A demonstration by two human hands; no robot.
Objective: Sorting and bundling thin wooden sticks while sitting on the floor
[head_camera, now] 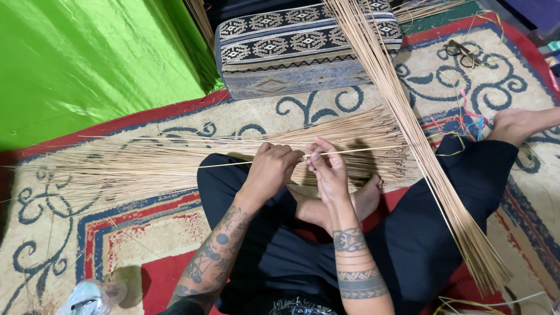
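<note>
On a patterned carpet [525, 192], a cross-legged person's left hand [273, 166] and right hand [328, 169] meet, pinching one thin stick [361, 151] level above a fanned stick pile [175, 160], singling it out.

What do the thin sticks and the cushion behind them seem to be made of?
The sticks look like dried plant fibre, perhaps palm ribs or thin reed: pale tan, matte, straight and very slender. Both hands pinch one stick. The cushion looks like woven fabric, with dull geometric bands in black, cream and grey-blue.
</note>
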